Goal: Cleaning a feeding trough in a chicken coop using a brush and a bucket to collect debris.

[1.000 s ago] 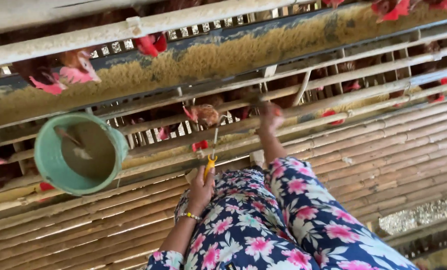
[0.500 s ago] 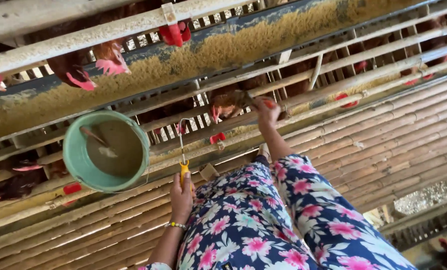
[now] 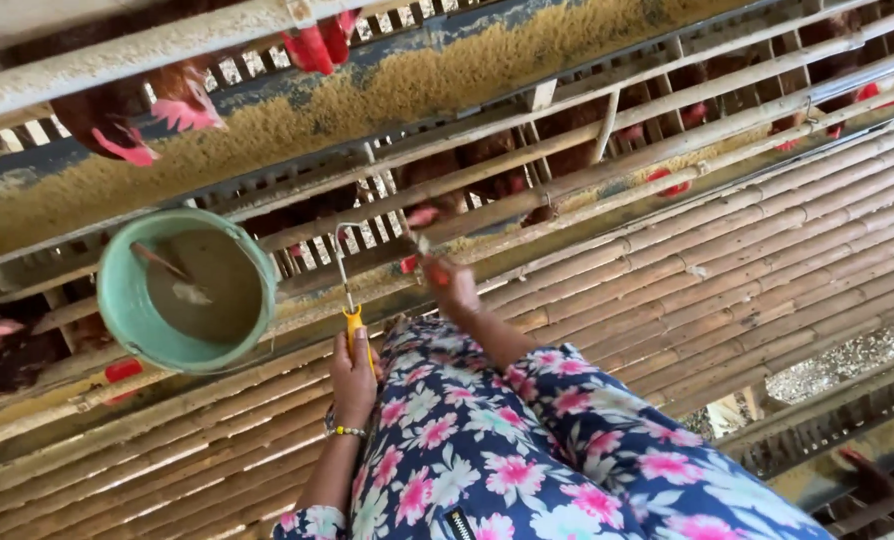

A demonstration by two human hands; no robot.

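Pretty clearly a chicken farm, the laying-hen cage kind. The giveaway is the long feed trough (image 3: 387,90) running across the frame, full of yellowish crumbly feed. Right above the trough, hens (image 3: 147,110) poke their heads with red combs out through the cage bars (image 3: 267,60) to get at it. Just below the trough there's another row of slatted cage front with more reddish-brown birds (image 3: 487,170) behind it. Further below that, a sloping deck of split bamboo slats (image 3: 767,260). A green bucket (image 3: 127,310) with greyish mash sits under the trough's left part. Rustic build all round.
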